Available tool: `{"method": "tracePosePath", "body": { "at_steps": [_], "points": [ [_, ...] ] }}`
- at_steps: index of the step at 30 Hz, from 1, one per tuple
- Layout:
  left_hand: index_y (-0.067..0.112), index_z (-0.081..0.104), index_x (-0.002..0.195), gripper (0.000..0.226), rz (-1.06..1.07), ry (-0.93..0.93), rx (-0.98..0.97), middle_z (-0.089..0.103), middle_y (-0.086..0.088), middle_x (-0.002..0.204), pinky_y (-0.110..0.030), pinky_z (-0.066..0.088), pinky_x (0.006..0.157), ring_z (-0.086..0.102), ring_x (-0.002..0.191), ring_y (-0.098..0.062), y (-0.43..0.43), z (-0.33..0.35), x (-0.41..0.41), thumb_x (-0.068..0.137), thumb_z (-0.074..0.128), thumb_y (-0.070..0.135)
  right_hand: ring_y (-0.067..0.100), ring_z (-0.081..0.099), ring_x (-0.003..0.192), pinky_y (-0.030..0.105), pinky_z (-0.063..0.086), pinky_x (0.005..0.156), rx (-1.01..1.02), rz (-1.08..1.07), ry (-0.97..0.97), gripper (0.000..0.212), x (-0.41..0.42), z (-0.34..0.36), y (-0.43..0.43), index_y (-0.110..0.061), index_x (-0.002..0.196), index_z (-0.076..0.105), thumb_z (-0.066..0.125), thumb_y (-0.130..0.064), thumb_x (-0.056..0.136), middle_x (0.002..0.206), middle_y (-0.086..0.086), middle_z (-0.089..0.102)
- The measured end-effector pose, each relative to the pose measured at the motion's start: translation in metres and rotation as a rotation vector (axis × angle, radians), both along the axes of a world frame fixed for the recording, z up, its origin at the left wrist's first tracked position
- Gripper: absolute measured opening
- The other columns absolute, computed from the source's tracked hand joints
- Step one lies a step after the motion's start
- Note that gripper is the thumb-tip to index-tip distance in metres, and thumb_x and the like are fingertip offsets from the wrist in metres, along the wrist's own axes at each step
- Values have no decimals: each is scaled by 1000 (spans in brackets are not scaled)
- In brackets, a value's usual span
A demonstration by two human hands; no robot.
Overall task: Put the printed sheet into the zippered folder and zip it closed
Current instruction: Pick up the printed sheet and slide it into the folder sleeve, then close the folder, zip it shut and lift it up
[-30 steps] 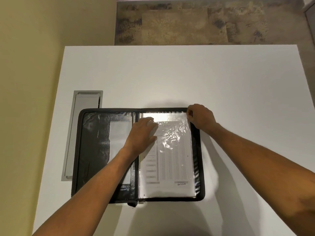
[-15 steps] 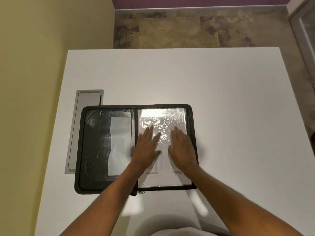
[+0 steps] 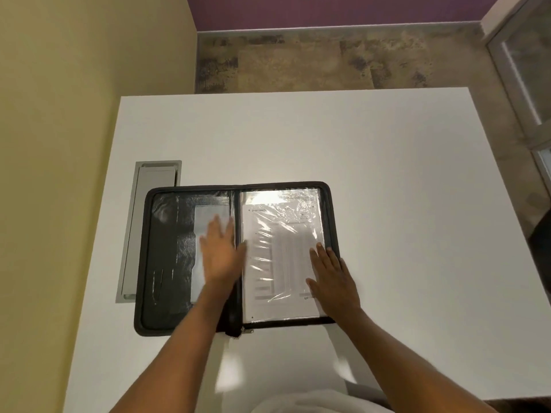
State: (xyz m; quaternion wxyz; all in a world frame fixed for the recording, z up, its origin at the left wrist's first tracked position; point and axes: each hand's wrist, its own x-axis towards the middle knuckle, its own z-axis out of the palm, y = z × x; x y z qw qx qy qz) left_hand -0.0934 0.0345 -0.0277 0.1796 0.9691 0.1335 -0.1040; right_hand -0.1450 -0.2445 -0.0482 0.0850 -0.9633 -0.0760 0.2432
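Printed sheet (image 3: 283,257) inside open zippered folder (image 3: 167,263)

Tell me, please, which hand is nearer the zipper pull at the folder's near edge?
Left. The left hand lies over the spine, roughly in line above the zipper pull; the right hand rests farther out on the folder's right edge.

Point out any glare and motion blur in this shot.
Head view: strong glare on the plastic sleeve over the printed sheet; the left hand is smeared by motion blur, the right hand sharper; the table edges splay from wide-angle distortion.
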Motion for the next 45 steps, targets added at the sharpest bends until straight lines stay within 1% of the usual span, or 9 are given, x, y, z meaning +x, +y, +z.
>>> {"method": "tracePosePath", "body": {
  "at_steps": [3, 7, 13, 23, 31, 34, 37, 42, 45],
  "points": [
    [19, 28, 162, 76, 297, 35, 94, 15, -20, 171, -63, 9, 126, 12, 160, -39, 68, 4, -1, 100, 60, 47, 17, -2, 162, 41, 11, 132, -25, -3, 12, 77, 1, 4, -3, -22, 166, -3, 41, -46, 107, 174, -2, -12],
    [10, 28, 160, 81, 498, 131, 70, 26, -28, 165, -67, 27, 120, 28, 152, -50, 127, 5, -10, 98, 67, 45, 17, 1, 162, 42, 17, 130, -59, 13, 9, 78, 1, 4, -5, -21, 166, -3, 40, -48, 107, 175, 1, -12],
    [10, 41, 149, 67, 517, 164, -35, 57, -24, 142, -67, 47, 107, 55, 130, -51, 148, 7, -14, 97, 68, 41, 21, 5, 162, 45, 23, 129, -46, 20, 0, 79, 1, 6, -4, -18, 166, 4, 46, -46, 106, 175, 3, -5],
    [3, 50, 143, 60, 570, 242, -52, 60, -24, 140, -65, 37, 112, 53, 132, -48, 164, 16, 0, 99, 67, 40, 19, 2, 162, 45, 21, 129, -44, 18, 46, 80, 4, 10, -4, -20, 166, 2, 48, -44, 106, 175, 1, -7],
    [-3, 51, 144, 62, 608, 322, -197, 56, -26, 145, -58, 46, 110, 54, 132, -48, 180, 24, -11, 102, 64, 41, 21, 4, 162, 47, 22, 129, -25, 33, 90, 84, 8, 16, -5, -17, 166, 3, 56, -39, 103, 175, 4, -5],
    [-6, 60, 131, 53, 626, 265, -202, 64, -28, 132, -53, 50, 101, 60, 122, -48, 184, 30, -18, 101, 66, 38, 21, 3, 162, 46, 20, 129, -9, 40, 102, 85, 9, 18, -6, -17, 166, 4, 58, -36, 103, 175, 4, -5],
    [-6, 72, 102, 39, 576, 163, -167, 73, -28, 105, -44, 50, 84, 67, 104, -46, 188, 47, -21, 99, 68, 33, 22, 1, 162, 46, 16, 130, -10, 56, 109, 85, 10, 21, -8, -16, 166, 3, 58, -33, 103, 175, 5, -7],
    [-1, 67, 83, 29, 483, -52, -95, 71, -27, 87, -37, 44, 75, 67, 89, -45, 174, 85, -24, 95, 71, 26, 29, 10, 161, 49, 21, 128, -49, 33, 6, 77, 7, 38, 0, -11, 164, 12, 53, -33, 102, 174, 13, 4],
    [7, 62, 77, 27, 429, -193, -175, 68, -14, 74, -35, 43, 70, 63, 75, -36, 152, 111, -28, 93, 72, 27, 30, 12, 161, 44, 21, 128, 82, -55, -14, 74, 4, 63, 30, -10, 164, 15, 48, -37, 104, 174, 16, 5]
  ]
}}
